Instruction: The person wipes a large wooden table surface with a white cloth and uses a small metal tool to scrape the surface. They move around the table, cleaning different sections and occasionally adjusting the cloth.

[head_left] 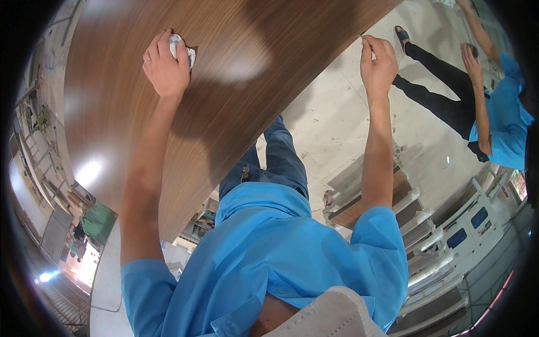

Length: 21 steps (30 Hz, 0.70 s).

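A wood-grain panel (224, 104) spreads beneath the left hand's (167, 64) fingers, its edge just beside the right hand's (377, 60); the left fingers clasp a crumpled white wad (175, 41), the right pinch a pale sliver (361, 37), unclear in detail.

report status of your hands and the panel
Left hand holds white wad on wood-grain panel. Right hand pinched, by panel's edge. Co-worker off right, apart from both hands.

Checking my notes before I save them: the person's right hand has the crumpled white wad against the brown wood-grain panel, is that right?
Not quite: the head view shows the left hand, not the right hand, with the crumpled white wad against the brown wood-grain panel.
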Tool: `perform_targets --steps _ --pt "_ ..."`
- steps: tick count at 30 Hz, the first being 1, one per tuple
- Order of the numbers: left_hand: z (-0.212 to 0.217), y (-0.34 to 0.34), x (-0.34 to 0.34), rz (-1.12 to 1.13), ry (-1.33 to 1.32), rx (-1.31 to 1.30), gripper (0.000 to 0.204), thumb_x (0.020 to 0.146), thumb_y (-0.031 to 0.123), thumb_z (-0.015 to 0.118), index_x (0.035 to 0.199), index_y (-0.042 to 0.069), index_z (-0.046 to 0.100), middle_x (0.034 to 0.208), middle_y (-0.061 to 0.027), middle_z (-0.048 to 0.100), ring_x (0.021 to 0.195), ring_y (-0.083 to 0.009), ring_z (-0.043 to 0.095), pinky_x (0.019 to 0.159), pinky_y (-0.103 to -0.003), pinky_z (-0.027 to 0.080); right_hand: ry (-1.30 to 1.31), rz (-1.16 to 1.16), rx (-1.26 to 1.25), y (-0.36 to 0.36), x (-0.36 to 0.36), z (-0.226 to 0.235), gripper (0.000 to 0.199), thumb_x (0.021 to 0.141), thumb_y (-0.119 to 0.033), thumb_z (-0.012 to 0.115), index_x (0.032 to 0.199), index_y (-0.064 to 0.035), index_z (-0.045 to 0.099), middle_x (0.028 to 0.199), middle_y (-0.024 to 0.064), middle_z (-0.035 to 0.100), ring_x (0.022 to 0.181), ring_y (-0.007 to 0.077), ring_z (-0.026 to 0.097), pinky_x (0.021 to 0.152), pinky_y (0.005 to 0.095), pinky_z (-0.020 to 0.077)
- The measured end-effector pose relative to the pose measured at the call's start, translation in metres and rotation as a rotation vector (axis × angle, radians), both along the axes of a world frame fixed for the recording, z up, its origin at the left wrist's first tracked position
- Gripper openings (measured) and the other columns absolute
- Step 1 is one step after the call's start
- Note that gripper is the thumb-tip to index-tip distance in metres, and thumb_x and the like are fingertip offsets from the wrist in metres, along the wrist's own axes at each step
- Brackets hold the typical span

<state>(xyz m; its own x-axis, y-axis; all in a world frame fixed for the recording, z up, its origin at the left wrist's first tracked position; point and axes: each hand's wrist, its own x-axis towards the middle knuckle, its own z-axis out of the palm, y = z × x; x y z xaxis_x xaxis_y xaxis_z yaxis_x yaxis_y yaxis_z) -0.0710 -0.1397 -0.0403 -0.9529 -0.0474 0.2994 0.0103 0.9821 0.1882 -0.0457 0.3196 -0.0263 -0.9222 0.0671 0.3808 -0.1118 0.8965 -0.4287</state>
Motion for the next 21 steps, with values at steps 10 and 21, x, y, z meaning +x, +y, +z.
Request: perform_targets --steps 10,21 --pt "-0.0005 0.0001 -0.0008 0.005 -0.016 -0.001 0.047 0.102 0.041 0.06 0.142 0.018 0.063 0.148 -0.0026 0.059 0.135 -0.032 0.052 0.109 -0.05 0.041 -0.012 0.022 0.004 -0.0019 -0.0016 -0.001 0.014 0.092 -0.006 0.073 0.105 -0.0087 0.078 0.097 0.008 0.073 0.092 0.0285 0.069 0.079 0.0399 0.0555" --pt "-0.002 -0.0007 -0.0009 0.009 -0.009 -0.012 0.046 0.102 0.041 0.06 0.142 0.019 0.063 0.148 -0.0022 0.06 0.134 -0.0327 0.053 0.108 -0.05 0.042 0.0 0.071 0.013 -0.0096 0.0075 0.0002 0.013 0.092 -0.007 0.072 0.104 -0.0082 0.078 0.095 0.0077 0.072 0.09 0.0289 0.069 0.079 0.0404 0.0557"
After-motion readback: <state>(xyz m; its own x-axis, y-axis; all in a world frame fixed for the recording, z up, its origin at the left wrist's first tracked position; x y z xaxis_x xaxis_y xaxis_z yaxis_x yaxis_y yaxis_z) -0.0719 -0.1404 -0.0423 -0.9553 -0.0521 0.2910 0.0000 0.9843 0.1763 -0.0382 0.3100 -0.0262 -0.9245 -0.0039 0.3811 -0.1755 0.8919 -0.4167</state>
